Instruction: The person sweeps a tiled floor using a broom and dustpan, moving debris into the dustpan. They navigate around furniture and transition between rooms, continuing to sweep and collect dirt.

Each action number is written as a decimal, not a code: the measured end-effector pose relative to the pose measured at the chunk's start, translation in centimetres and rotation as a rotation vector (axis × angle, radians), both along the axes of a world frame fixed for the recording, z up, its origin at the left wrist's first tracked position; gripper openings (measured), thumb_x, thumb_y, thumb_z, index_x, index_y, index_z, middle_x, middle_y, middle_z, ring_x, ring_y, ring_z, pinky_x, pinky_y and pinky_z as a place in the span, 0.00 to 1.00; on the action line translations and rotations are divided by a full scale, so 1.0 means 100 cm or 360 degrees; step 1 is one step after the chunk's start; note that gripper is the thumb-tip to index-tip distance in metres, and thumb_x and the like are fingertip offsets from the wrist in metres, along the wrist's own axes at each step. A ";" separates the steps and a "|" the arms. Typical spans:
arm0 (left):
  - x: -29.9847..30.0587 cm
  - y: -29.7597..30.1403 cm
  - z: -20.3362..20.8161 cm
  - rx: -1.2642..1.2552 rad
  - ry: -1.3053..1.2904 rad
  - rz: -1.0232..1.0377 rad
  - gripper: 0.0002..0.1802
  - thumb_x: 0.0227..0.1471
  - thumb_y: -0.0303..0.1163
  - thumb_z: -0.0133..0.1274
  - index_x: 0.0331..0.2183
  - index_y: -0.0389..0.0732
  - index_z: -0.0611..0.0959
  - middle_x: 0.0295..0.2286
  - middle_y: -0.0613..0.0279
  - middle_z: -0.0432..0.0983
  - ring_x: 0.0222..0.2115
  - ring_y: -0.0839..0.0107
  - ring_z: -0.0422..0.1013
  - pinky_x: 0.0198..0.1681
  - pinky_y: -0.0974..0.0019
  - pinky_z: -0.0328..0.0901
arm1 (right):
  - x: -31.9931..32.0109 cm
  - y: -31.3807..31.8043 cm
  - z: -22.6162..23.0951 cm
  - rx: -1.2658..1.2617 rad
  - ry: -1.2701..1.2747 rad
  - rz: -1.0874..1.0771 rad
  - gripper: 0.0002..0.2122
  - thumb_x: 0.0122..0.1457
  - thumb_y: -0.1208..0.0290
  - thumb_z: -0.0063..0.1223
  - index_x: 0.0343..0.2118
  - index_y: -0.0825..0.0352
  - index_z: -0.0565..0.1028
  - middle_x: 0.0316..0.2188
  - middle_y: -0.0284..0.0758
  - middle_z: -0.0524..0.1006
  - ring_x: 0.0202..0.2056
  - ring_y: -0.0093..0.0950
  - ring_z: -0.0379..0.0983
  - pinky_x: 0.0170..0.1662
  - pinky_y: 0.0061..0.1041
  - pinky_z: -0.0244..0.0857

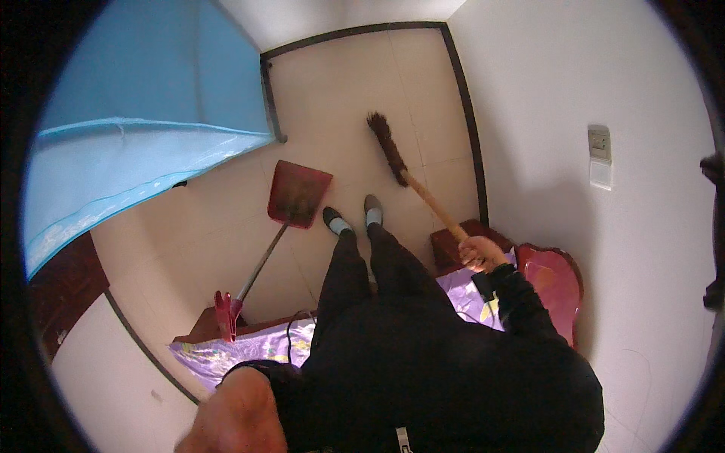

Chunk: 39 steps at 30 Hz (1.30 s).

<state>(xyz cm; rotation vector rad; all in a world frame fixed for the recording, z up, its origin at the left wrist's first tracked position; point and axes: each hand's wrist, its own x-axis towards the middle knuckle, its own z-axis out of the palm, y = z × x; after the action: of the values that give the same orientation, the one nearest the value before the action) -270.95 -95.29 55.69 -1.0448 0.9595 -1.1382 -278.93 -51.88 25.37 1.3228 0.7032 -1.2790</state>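
Observation:
My right hand (482,253) is closed around the wooden handle of a broom (432,198). The dark brown bristle head points away from me over the floor tiles. Close to the camera at the lower left is my left hand (236,417), its fingers out of sight or too blurred to read. On the floor left of my feet rests a red long-handled dustpan (300,189). Its grey pole slants back toward me, ending in a red clip-like top (226,315) beside the purple patterned cloth (253,349). No hand touches the dustpan.
Light blue fabric (158,170) hangs at the far left. A white wall (544,98) with a switch plate (599,143) stands at the right. Behind me are dark red wooden furniture (551,283) and a black cable (290,332). Dark skirting (468,106) edges the tiled floor.

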 end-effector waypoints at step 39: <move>0.032 0.007 -0.012 -0.1700 -0.2868 0.1229 0.27 0.44 0.14 0.44 0.44 0.54 0.73 0.42 0.78 0.67 0.47 0.81 0.62 0.51 0.55 0.55 | -0.047 -0.071 -0.120 0.0323 0.1513 0.3575 0.12 0.46 0.75 0.48 0.35 0.73 0.72 0.37 0.50 0.73 0.39 0.47 0.71 0.40 0.39 0.68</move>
<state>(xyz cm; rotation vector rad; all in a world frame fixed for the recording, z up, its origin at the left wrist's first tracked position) -267.75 -94.62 54.51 -0.5594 -1.4700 -1.2742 -283.58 -58.95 13.36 -0.5336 2.0006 0.2708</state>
